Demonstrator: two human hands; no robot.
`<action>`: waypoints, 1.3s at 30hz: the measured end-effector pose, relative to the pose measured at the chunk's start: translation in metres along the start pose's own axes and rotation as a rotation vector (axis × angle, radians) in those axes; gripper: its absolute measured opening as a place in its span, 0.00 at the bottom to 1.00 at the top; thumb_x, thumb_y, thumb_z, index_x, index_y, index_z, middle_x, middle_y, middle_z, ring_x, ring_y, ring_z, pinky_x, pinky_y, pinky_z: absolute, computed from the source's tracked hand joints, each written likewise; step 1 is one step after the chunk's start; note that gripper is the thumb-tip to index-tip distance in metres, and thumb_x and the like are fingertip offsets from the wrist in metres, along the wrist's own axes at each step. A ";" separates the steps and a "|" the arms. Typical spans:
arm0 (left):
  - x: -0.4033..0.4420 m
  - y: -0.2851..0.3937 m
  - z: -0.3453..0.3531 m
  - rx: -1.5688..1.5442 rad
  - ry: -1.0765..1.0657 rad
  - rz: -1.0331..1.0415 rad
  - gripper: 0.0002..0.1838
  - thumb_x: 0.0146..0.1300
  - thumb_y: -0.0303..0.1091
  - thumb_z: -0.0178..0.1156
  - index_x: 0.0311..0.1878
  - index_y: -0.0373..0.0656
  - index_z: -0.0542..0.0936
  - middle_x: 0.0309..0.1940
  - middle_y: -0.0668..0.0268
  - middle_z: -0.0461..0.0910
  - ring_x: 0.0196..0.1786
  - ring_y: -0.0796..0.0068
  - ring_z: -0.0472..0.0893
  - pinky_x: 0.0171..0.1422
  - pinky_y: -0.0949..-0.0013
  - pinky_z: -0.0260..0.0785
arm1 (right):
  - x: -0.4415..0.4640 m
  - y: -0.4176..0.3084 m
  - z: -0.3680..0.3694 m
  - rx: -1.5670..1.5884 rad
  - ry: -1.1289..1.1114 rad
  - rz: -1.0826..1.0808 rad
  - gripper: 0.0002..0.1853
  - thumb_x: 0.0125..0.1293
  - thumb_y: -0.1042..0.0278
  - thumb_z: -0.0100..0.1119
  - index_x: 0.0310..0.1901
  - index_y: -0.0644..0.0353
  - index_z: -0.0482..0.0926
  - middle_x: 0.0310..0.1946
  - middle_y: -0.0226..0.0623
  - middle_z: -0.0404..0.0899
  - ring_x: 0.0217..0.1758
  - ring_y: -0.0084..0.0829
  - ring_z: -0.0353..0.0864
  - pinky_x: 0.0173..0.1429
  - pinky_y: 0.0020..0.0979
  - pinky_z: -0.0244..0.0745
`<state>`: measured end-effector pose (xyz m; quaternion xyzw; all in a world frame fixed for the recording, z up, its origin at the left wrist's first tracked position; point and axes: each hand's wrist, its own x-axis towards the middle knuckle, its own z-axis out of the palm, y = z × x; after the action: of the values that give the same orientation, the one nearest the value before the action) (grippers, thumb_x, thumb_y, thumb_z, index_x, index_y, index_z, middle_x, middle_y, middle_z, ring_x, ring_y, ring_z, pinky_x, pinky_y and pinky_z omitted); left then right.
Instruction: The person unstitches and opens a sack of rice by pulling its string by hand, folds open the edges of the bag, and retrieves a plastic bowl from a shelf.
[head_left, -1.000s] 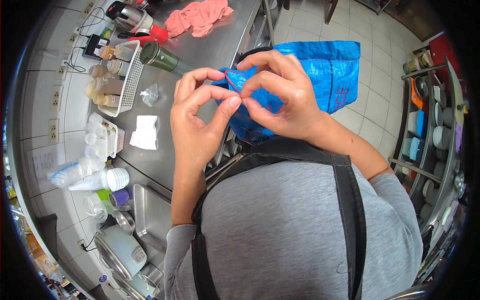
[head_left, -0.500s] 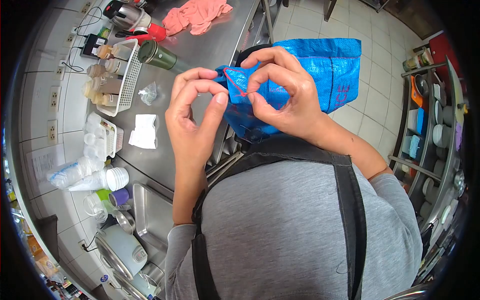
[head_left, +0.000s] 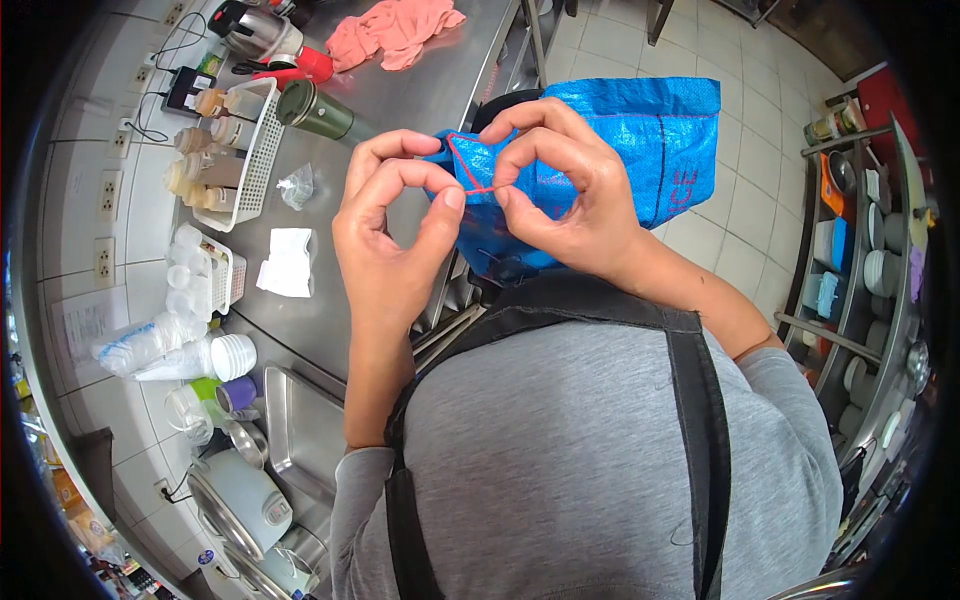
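Note:
A blue woven plastic bag with red printed letters hangs in front of me by the counter's edge. A thin red string runs across its gathered left corner. My left hand pinches one part of the string between thumb and index finger. With thumb and index finger also pressed together, my right hand grips the string a short way to the right. Between the two pinches the string is stretched nearly straight, and another stretch slants up over the blue fabric. Behind my right hand part of the bag is hidden.
The steel counter on the left holds a green tumbler, a small plastic bag, white paper, a white basket of bottles and a pink cloth. A shelf of dishes stands right.
The string between my fingertips has gone from bunched up near my right fingers to a straighter, tighter line. Both hands stay nearly in place, with a slight shift of the bag.

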<state>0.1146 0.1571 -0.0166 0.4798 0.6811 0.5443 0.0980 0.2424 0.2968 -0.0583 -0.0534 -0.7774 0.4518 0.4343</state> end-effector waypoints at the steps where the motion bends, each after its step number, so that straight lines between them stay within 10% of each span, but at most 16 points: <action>1: -0.001 -0.001 -0.001 -0.014 0.006 -0.009 0.03 0.56 0.23 0.67 0.34 0.39 0.84 0.51 0.60 0.77 0.57 0.69 0.76 0.63 0.64 0.67 | 0.000 0.000 0.001 0.047 0.005 0.014 0.07 0.50 0.76 0.67 0.30 0.55 0.80 0.45 0.33 0.82 0.46 0.31 0.80 0.51 0.32 0.67; 11: -0.004 0.002 0.001 0.106 -0.078 0.037 0.12 0.57 0.28 0.71 0.45 0.39 0.86 0.58 0.58 0.75 0.63 0.67 0.74 0.71 0.63 0.61 | -0.001 -0.001 0.003 0.165 -0.007 0.049 0.05 0.54 0.78 0.66 0.32 0.59 0.80 0.44 0.39 0.81 0.50 0.34 0.81 0.56 0.34 0.74; 39: -0.016 -0.001 0.003 -0.261 0.057 -0.064 0.04 0.62 0.24 0.68 0.39 0.35 0.83 0.51 0.60 0.78 0.57 0.72 0.75 0.65 0.68 0.63 | -0.004 -0.001 0.009 0.279 -0.027 0.115 0.15 0.53 0.79 0.66 0.44 0.57 0.83 0.46 0.37 0.80 0.42 0.30 0.79 0.49 0.31 0.74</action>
<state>0.1241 0.1466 -0.0246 0.4252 0.6219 0.6384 0.1577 0.2386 0.2882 -0.0620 -0.0308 -0.7085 0.5802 0.4004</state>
